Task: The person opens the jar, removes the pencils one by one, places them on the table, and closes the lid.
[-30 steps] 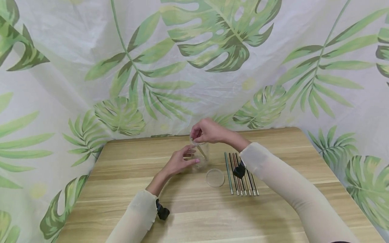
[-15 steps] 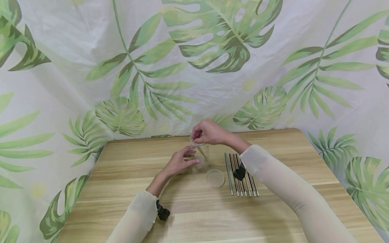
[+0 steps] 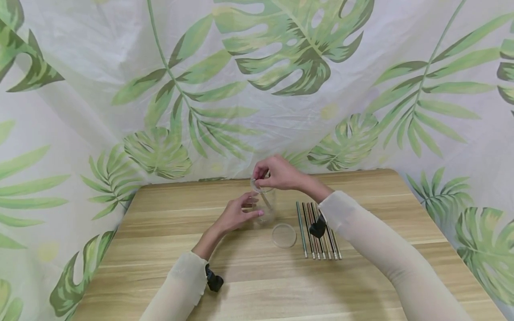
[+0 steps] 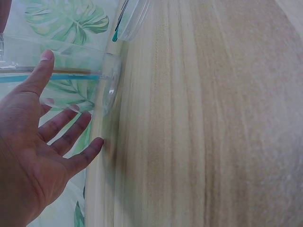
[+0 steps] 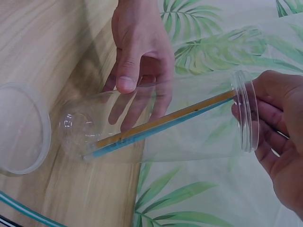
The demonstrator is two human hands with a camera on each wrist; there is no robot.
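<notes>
A clear plastic jar (image 3: 263, 218) stands upright near the back of the table. Inside it a gold-brown pencil (image 5: 180, 114) and a blue pencil (image 5: 165, 125) lean side by side at a slant. My left hand (image 3: 234, 216) is beside the jar's left side, thumb in front and loosely spread fingers behind, as the right wrist view shows. My right hand (image 3: 279, 174) reaches over the jar's mouth, thumb and fingertips pinching at the pencils' upper ends; the exact contact is partly hidden by the rim. The round clear lid (image 3: 284, 236) lies flat just in front of the jar.
Several pencils (image 3: 309, 236) lie in a row on the wooden table (image 3: 249, 285), right of the lid and partly under my right forearm. A leaf-print cloth (image 3: 289, 120) hangs directly behind the table's back edge. Both wrists carry small black cameras.
Both hands keep nearly the same place. The right hand shifts only slightly at the jar's mouth, and the lid and the row of pencils stay where they were.
</notes>
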